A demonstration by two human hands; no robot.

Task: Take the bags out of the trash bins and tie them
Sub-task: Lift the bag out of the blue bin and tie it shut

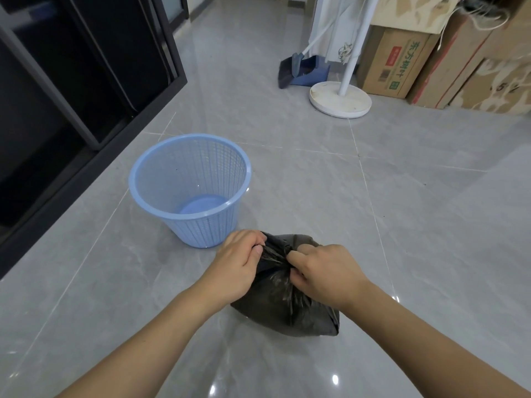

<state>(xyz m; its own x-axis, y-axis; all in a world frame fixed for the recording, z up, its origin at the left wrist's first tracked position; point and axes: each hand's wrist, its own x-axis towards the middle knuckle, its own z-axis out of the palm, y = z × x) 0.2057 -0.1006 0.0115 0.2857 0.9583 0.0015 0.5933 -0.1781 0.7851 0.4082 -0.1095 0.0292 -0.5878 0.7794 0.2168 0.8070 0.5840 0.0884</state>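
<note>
A full black trash bag (pixel 283 308) sits on the grey tiled floor in front of me. My left hand (pixel 240 264) grips the gathered plastic at the bag's top on the left side. My right hand (pixel 324 272) pinches the bunched plastic on the right side, and the stretch between both hands is twisted tight. A light blue mesh trash bin (pixel 161 208) stands upright just behind and to the left of the bag, with no liner in it.
A black framed cabinet (pixel 94 81) runs along the left. At the back right stand a white round stand base (pixel 339 100), a blue dustpan with broom (pixel 304 71) and stacked cardboard boxes (pixel 402 61). Open floor lies to the right.
</note>
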